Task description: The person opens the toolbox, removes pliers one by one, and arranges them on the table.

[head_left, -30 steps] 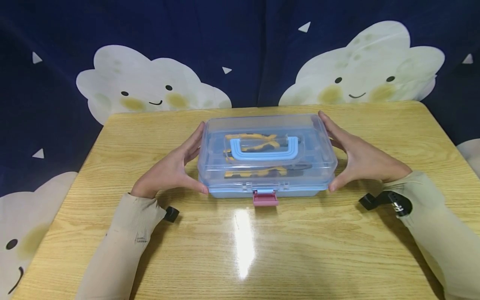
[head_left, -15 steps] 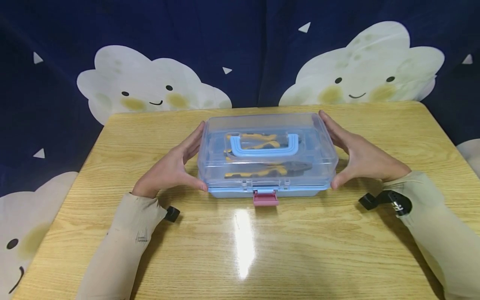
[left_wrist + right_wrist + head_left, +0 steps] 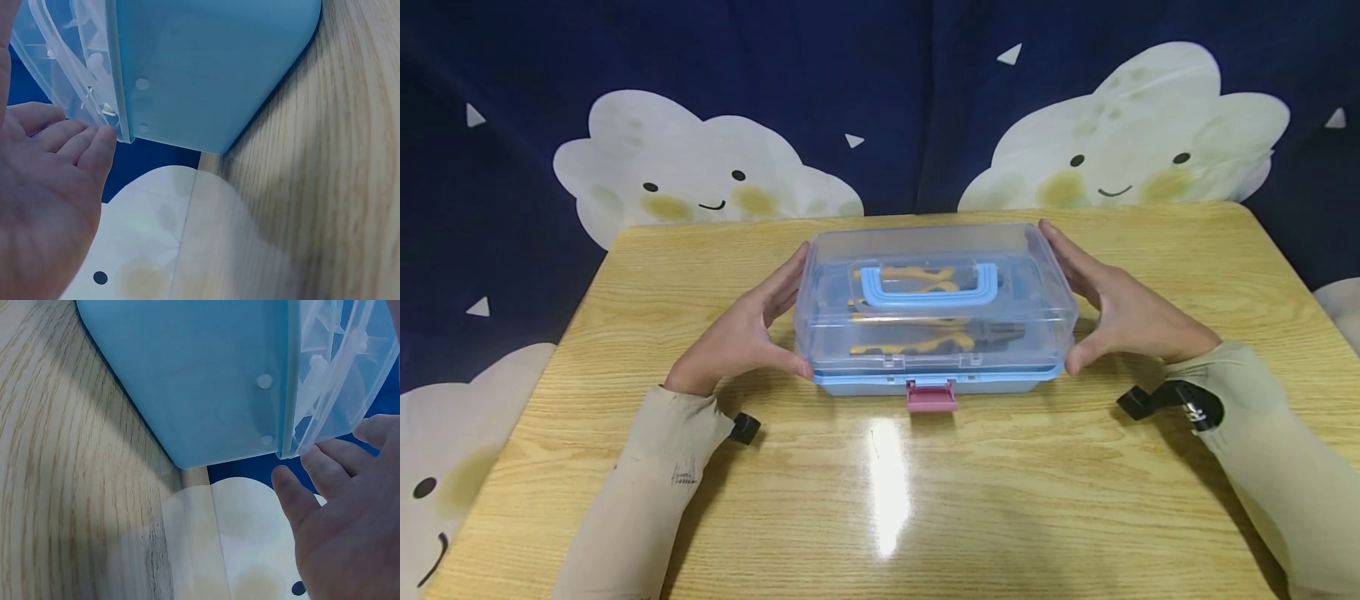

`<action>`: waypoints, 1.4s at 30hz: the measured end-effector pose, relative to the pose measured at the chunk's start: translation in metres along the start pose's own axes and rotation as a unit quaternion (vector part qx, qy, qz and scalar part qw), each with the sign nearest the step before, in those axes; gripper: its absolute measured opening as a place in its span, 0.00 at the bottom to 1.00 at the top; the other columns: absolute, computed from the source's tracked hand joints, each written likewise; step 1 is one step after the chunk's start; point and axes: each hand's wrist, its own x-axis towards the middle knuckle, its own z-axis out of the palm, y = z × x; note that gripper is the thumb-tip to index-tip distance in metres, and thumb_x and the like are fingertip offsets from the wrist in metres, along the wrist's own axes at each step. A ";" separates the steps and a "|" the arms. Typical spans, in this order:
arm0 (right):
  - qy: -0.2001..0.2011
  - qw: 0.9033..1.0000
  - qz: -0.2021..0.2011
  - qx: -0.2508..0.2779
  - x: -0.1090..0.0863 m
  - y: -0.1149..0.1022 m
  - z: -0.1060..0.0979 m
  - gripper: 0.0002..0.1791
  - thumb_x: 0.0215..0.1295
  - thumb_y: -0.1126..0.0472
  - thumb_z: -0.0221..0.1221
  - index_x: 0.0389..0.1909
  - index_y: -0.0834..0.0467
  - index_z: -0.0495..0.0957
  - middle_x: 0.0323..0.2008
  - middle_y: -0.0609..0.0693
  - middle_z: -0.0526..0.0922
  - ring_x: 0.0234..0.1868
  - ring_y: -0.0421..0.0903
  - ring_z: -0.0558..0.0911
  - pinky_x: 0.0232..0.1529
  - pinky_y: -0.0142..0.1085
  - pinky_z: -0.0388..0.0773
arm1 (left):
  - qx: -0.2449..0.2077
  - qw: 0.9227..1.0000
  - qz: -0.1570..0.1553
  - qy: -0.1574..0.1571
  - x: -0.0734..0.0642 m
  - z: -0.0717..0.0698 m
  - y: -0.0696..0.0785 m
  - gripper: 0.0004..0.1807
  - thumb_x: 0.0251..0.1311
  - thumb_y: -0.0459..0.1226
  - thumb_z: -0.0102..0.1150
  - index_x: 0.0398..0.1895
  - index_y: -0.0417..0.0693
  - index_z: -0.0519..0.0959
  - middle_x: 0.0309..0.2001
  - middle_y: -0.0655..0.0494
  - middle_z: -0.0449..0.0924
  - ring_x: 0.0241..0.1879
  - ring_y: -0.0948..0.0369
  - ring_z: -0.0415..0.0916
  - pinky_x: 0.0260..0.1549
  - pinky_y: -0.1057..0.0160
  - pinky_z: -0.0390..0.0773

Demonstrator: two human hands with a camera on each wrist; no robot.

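Note:
A light-blue plastic toolbox (image 3: 206,69) sits on the table, its clear lid (image 3: 917,242) raised slightly at the front. My left hand (image 3: 733,342) holds the lid's left end, thumb at the front corner and fingers toward the back. At the opposite end my right hand (image 3: 1131,312) grips in the same way. A blue handle (image 3: 928,297) lies folded on top. The pink latch (image 3: 931,397) hangs unfastened at the front. Through the lid show several yellow-and-black-handled pliers (image 3: 917,346). In the right wrist view, fingertips (image 3: 289,481) are right at the lid's lower edge.
The wooden table (image 3: 1000,508) reaches back to a dark blue curtain (image 3: 895,100) printed with white clouds. Black wrist cameras (image 3: 745,428) sit at both cuffs. The toolbox stands near the table's far edge.
The lid's front edge has risen a little and the lid tilts backward, its handle shifting up in view. Both thumbs have moved slightly up with it; the base has stayed put.

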 end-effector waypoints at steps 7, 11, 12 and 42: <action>0.005 1.000 -0.009 0.005 0.000 0.001 -0.001 0.85 0.32 0.57 0.87 0.82 0.28 0.34 0.85 0.34 0.35 0.87 0.45 0.43 0.82 0.69 0.45 | -0.015 1.000 0.010 0.001 0.000 0.000 -0.001 0.76 0.35 0.43 0.88 0.85 0.64 0.42 0.86 0.65 0.41 0.85 0.60 0.46 0.78 0.77 0.57; 0.008 1.000 -0.022 0.011 -0.001 0.004 -0.002 0.83 0.34 0.54 0.87 0.83 0.30 0.35 0.85 0.34 0.38 0.86 0.38 0.44 0.82 0.27 0.54 | -0.025 1.000 0.015 0.003 0.000 0.000 0.000 0.75 0.36 0.49 0.86 0.85 0.64 0.43 0.86 0.65 0.42 0.85 0.60 0.46 0.78 0.76 0.57; 0.009 1.000 -0.025 0.014 -0.001 0.005 -0.002 0.82 0.34 0.53 0.86 0.83 0.31 0.36 0.85 0.34 0.38 0.86 0.37 0.45 0.77 0.18 0.56 | -0.026 1.000 0.015 0.004 0.001 0.000 0.000 0.75 0.36 0.50 0.86 0.85 0.64 0.43 0.86 0.65 0.43 0.85 0.60 0.47 0.78 0.76 0.57; 0.094 0.957 -0.198 0.189 0.006 0.009 0.007 0.72 0.33 0.55 0.86 0.79 0.66 0.52 0.83 0.61 0.50 0.81 0.46 0.63 0.74 0.25 0.68 | -0.061 0.991 0.076 0.097 0.002 0.004 0.002 0.68 0.34 0.59 0.82 0.82 0.51 0.57 0.82 0.51 0.55 0.80 0.57 0.61 0.77 0.72 0.65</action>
